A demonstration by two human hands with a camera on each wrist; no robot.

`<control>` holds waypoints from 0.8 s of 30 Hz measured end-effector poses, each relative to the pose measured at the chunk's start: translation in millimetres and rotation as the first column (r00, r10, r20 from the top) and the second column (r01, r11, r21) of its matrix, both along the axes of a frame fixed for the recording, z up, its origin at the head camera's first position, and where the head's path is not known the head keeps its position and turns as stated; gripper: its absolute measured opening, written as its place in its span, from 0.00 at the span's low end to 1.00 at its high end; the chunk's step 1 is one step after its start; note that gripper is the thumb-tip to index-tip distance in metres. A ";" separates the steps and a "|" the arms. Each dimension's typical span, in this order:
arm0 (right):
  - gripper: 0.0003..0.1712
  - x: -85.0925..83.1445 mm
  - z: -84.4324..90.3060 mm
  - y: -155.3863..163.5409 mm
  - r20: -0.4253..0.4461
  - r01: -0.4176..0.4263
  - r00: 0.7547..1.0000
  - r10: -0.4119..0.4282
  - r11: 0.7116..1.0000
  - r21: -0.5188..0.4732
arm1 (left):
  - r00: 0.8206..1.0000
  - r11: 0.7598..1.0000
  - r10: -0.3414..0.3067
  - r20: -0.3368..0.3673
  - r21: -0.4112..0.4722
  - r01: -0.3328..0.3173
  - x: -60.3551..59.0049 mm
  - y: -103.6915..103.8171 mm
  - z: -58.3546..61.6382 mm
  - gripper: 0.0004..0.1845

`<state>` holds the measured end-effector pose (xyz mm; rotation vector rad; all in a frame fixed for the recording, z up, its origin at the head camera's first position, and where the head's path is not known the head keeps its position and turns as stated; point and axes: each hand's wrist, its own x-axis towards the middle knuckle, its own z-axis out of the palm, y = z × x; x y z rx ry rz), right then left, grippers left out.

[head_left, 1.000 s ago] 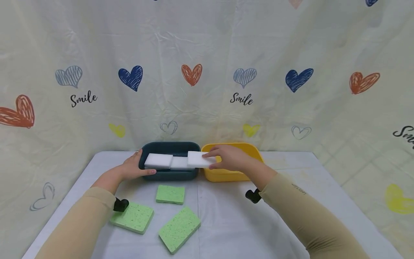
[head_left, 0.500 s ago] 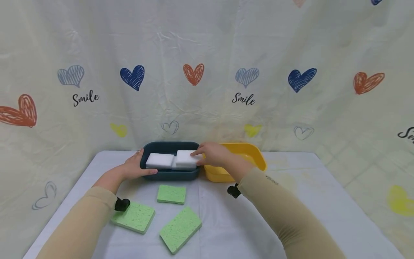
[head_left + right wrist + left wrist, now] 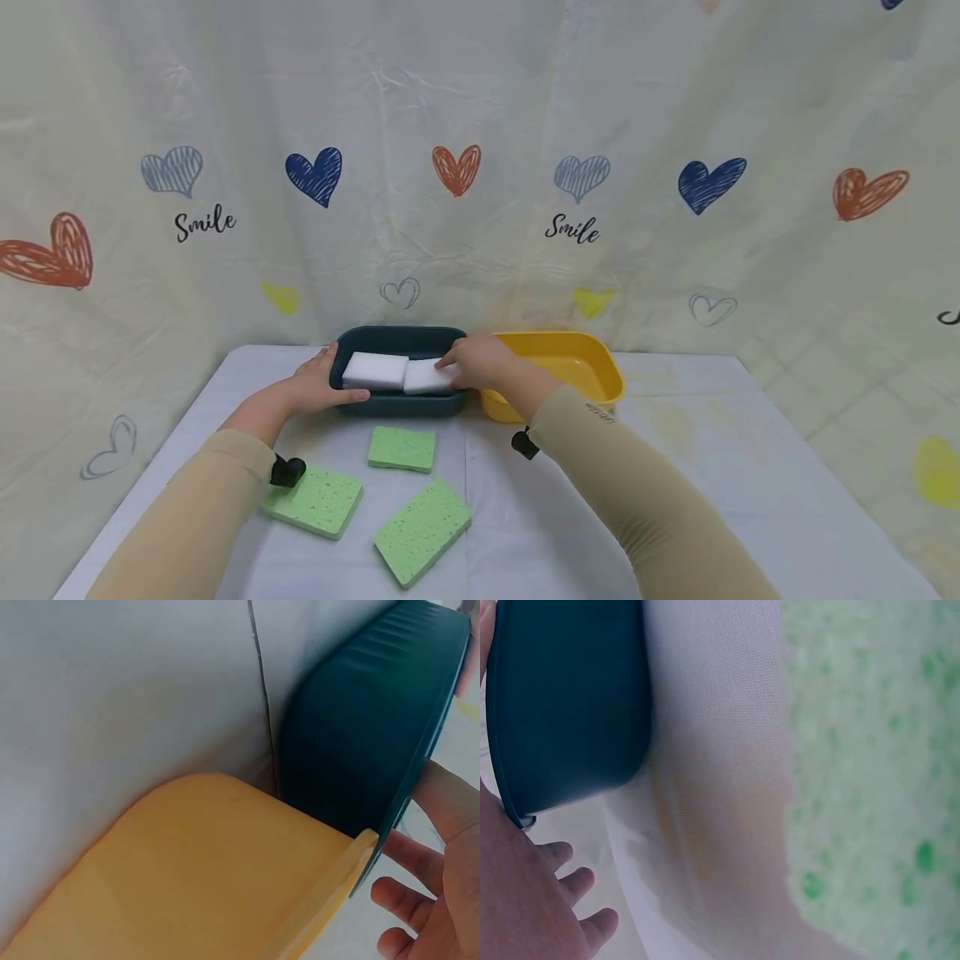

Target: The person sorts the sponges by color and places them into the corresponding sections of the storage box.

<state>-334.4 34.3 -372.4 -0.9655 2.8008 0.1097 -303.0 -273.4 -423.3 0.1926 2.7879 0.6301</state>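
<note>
The left hand [image 3: 318, 390] gripped the near-left rim of the dark teal tub [image 3: 397, 406], thumb along its front wall, steadying it. The right hand [image 3: 472, 363] lay over the tub's right end, fingers gently curved and pressing a white sponge [image 3: 427, 377] down beside another white sponge [image 3: 375, 371] already inside. To seat it well, I judged, press flat and evenly, keeping the tub braced against the yellow tub [image 3: 570, 367] touching its right side.

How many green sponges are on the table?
3. One lies by the left sleeve, one in the middle just before the dark teal tub, and one nearest the camera. None seems hidden.
</note>
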 end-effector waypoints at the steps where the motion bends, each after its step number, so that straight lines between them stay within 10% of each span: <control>1: 0.24 -0.1 -0.9 -1.1 0.000 0.003 1.000 -0.003 1.000 0.007 | 1.000 1.000 0.001 0.001 -0.001 -0.001 0.3 0.3 0.7 0.72; 24: 0.31 -1.3 -1.9 0.9 -0.060 0.005 0.998 -0.007 1.000 -0.028 | 1.000 1.000 0.000 -0.002 -0.015 0.000 0.6 2.0 1.8 0.71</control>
